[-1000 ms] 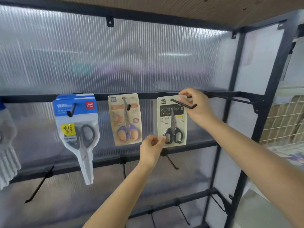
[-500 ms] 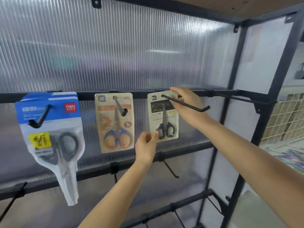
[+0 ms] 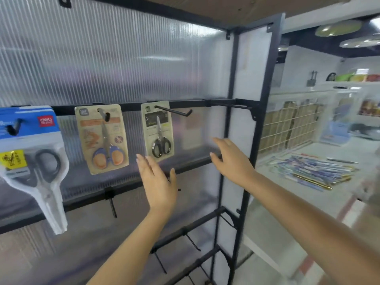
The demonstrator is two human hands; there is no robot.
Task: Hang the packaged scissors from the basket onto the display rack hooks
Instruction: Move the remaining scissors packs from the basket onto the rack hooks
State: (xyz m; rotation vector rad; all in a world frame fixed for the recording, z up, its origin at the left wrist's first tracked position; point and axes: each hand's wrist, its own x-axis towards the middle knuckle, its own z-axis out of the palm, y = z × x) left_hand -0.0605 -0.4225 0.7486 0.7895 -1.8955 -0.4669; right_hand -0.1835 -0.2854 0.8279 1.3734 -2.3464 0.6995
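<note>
Three scissor packs hang from the top bar of the black display rack [image 3: 233, 140]. A blue and white pack [image 3: 33, 153] is at the left, an orange-handled pack [image 3: 102, 138] hangs in the middle, and a small black-handled pack [image 3: 158, 130] hangs on the right hook [image 3: 174, 111]. My left hand [image 3: 158, 182] is open, fingers straight, just below the black-handled pack and apart from it. Out to the right of that pack, my right hand [image 3: 230, 161] is open too and holds nothing. The basket is not in view.
Bare hooks [image 3: 112, 204] stick out from the lower bars. A translucent ribbed panel [image 3: 102, 58] backs the rack. To the right are a wire grid [image 3: 287, 128] and a table with a pile of packaged pens [image 3: 312, 171].
Both hands have let go of the black-handled pack and drawn back from it; it now hangs alone on its hook. The view has swung to the right.
</note>
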